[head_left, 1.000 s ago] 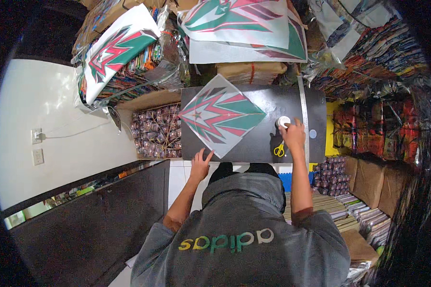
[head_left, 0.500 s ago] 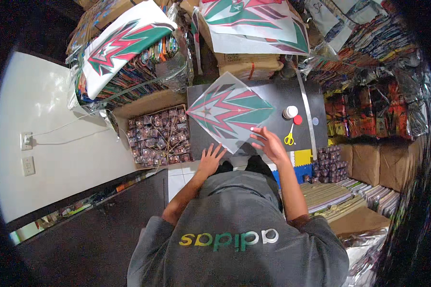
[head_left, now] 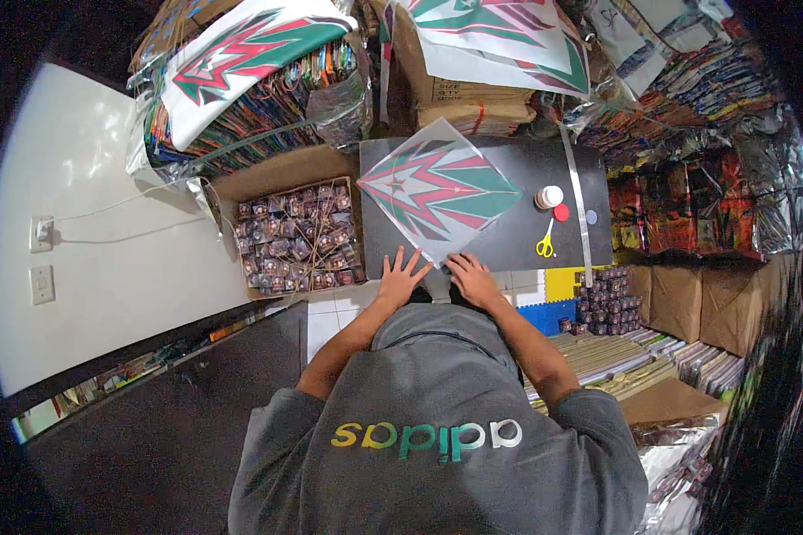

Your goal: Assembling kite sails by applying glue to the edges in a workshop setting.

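A diamond-shaped printed sheet, like a kite's sail, lies on the black tabletop. It is thin and whitish, with red, green and dark pointed shapes. My left hand rests at its lower left edge, fingers spread. At the sheet's near corner is my right hand, fingers stretched toward that corner; whether the fingertips touch the sheet is too small to tell. To the right of the sheet stand a white jar and its red lid. Yellow-handled scissors lie in front of them.
A metal ruler crosses the table's right side. Left of the table stands a cardboard box of small wrapped spools. More spools are stacked at right. Printed white sheets and bundles are piled beyond the table.
My right hand has come down and left from the sheet's lower right edge to its near corner. My left hand stays by the lower left edge. The whole view has shifted slightly.
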The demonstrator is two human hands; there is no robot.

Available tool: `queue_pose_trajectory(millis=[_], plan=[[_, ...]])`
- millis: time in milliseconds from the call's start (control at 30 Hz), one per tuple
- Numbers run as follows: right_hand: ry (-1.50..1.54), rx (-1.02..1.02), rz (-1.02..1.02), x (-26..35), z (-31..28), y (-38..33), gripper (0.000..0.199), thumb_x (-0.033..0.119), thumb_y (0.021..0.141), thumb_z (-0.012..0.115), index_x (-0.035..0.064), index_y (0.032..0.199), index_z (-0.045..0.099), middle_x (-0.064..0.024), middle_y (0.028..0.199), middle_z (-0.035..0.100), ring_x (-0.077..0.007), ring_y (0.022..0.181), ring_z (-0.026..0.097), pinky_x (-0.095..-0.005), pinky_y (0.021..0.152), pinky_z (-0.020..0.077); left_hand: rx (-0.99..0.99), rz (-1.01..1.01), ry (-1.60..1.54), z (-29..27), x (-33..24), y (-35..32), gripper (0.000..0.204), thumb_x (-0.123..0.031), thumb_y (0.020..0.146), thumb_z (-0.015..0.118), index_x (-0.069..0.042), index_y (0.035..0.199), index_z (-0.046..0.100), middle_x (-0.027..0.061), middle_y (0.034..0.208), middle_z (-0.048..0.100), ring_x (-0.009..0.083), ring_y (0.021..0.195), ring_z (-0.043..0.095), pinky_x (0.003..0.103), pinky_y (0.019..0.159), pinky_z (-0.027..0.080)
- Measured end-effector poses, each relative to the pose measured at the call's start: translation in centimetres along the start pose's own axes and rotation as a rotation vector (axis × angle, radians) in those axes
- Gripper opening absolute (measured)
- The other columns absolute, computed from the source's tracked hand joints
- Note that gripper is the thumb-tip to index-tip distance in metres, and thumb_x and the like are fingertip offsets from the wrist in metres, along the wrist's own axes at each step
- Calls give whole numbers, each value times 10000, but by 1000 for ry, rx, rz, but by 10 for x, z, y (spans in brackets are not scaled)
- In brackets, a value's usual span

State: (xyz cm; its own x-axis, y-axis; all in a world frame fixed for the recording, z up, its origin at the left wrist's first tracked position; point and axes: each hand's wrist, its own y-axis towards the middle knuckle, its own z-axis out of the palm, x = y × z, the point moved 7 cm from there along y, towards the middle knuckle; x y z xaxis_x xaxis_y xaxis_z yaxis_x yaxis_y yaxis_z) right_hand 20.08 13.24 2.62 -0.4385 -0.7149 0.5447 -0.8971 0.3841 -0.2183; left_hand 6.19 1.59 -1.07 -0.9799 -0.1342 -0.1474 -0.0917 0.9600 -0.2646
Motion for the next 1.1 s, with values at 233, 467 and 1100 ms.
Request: queue_pose_trajectory(millis=[233, 467, 1100], plan=[[-134, -18, 35, 5, 9, 0, 486, 260, 962, 607, 242, 1436, 505, 4, 1514, 456, -285, 1395, 391, -548, 1039, 382, -35, 6, -25, 9, 1, -1, 778, -107, 897, 590, -453, 1544, 330, 47, 1691, 116, 462, 1502, 176, 725, 1109, 263], [-178, 8, 27, 4, 12, -2, 472, 274, 976, 584, 308, 1440, 505, 15, 1545, 430, -323, 1404, 370, -589, 1054, 349, 4, -3, -11, 7, 0, 0, 819, -76, 877, 608, -463, 1543, 328, 37, 1690, 122, 451, 1514, 158, 712, 1123, 255], [-195, 32, 8, 8, 12, -2, 498, 240, 972, 580, 374, 1447, 508, -11, 1568, 388, -361, 1401, 358, -611, 1061, 343, -42, 7, -34, 6, 1, -2, 854, -71, 867, 620, -464, 1554, 299, 43, 1692, 113, 465, 1512, 149, 724, 1118, 252]])
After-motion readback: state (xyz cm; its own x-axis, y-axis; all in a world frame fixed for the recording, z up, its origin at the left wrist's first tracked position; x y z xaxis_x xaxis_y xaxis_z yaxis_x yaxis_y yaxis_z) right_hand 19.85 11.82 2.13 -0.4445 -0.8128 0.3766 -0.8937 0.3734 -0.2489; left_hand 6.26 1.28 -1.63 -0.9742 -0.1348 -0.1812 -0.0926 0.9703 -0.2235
